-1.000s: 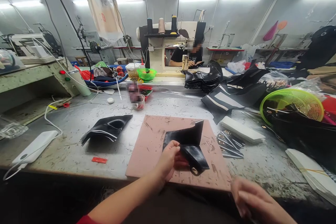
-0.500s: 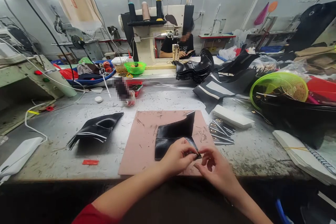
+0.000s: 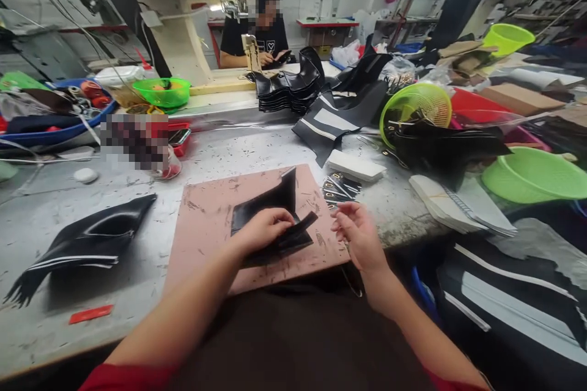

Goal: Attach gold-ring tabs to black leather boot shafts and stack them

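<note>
My left hand (image 3: 266,227) grips a black leather piece (image 3: 300,231), whose narrow edge sticks up past the fingers. Under and behind it, more of the black leather (image 3: 270,194) lies folded over the pink board (image 3: 197,220). My right hand (image 3: 360,235) hovers by the board's right edge, fingers loosely curled and apart, with nothing visible in them. Just beyond that hand lie several small black straps (image 3: 343,186) with gold-coloured rings. At the left rests a stack of black leather pieces (image 3: 98,235) with white edge strips.
A white block (image 3: 356,166) sits behind the straps. Farther back are stacked black leather parts (image 3: 288,88), a yellow-green basket (image 3: 417,111) and a green bowl (image 3: 162,93). A red strip (image 3: 90,314) lies near the front edge. Across the table a person (image 3: 254,40) works at a sewing machine.
My view has swung to the right. My right hand has come away from the leather and moved toward the straps. My left hand keeps its hold, with the leather edge now raised.
</note>
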A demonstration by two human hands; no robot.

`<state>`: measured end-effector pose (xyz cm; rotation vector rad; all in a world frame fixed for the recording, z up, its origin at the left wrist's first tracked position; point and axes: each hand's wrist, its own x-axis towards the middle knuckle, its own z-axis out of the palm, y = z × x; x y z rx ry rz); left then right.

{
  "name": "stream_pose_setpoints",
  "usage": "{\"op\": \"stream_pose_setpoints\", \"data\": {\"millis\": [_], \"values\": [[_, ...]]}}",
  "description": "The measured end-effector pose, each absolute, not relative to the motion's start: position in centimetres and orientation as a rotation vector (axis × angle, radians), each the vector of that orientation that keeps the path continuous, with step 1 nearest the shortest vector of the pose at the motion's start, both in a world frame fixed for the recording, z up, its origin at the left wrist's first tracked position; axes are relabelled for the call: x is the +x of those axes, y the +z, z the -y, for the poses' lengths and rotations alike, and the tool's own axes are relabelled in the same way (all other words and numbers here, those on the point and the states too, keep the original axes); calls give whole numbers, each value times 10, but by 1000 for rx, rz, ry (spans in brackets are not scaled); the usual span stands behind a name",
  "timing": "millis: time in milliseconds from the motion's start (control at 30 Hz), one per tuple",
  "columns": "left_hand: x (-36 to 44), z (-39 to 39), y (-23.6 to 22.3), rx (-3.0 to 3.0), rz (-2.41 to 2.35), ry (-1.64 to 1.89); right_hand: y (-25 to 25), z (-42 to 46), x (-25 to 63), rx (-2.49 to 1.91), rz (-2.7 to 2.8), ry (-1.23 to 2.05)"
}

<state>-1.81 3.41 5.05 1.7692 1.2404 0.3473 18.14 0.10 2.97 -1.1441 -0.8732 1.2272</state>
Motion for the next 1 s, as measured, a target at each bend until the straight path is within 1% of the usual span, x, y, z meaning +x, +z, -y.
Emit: {"op": "stream_pose_setpoints", "data": {"millis": [100, 267, 433, 567, 633, 767, 1000], "values": [[-27, -41, 41, 1816, -1205, 257, 24, -3, 201, -1212, 847, 1145], [-33, -37, 26, 1868, -1189, 183, 6, 8, 210, -1327, 922, 1205], [-30, -35, 24, 1898, -1178, 173, -4, 17, 205, -1415, 1047, 1271], [-26, -35, 25, 1928, -1199, 162, -3, 16, 205, -1456, 1210, 1248], [-26, -35, 24, 1942, -1217, 157, -2, 16, 206, -1472, 1312, 1173], [-24, -33, 24, 1970, -1249, 145, 0, 21, 204, -1429, 1619, 881], [-21, -32, 27, 2027, -1254, 122, -8, 27, 189, -1038, 2166, 455]]}}
